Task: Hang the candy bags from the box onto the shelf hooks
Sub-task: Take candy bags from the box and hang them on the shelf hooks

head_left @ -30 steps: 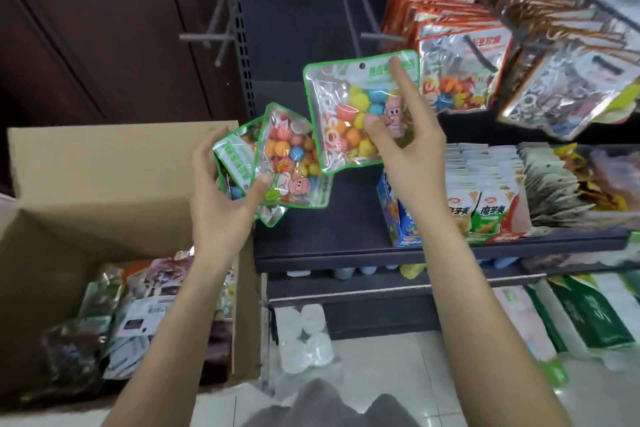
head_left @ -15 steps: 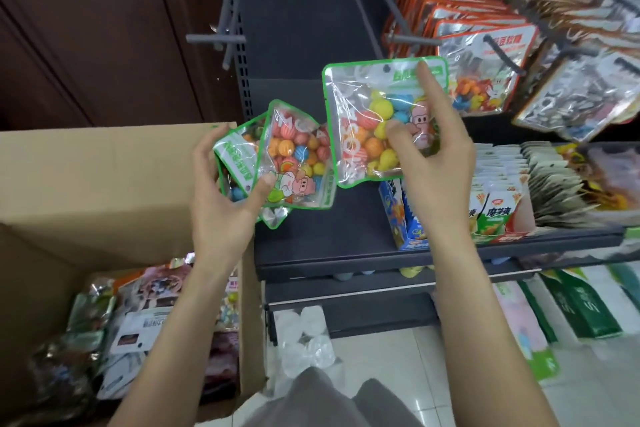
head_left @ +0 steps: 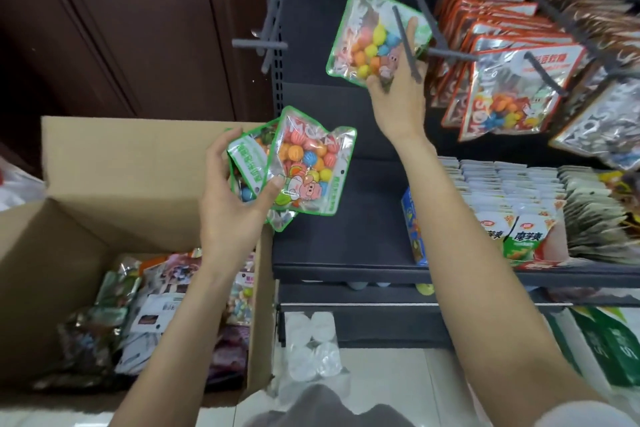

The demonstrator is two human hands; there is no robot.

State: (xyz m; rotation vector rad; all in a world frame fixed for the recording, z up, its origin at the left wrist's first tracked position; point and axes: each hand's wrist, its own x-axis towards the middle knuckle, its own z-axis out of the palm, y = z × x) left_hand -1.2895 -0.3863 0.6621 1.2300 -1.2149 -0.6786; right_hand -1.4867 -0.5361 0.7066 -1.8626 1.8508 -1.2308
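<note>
My right hand grips one candy bag, lifted against a grey shelf hook. My left hand grips more bags above the open box.

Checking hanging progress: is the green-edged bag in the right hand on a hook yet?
Not yet. The right hand holds the green-edged bag up beside the empty hook, tilted, not threaded.

Lower shelf: white snack packets stacked in rows, blue carton at left end. Green bags below, dark wood panelling left.
</note>
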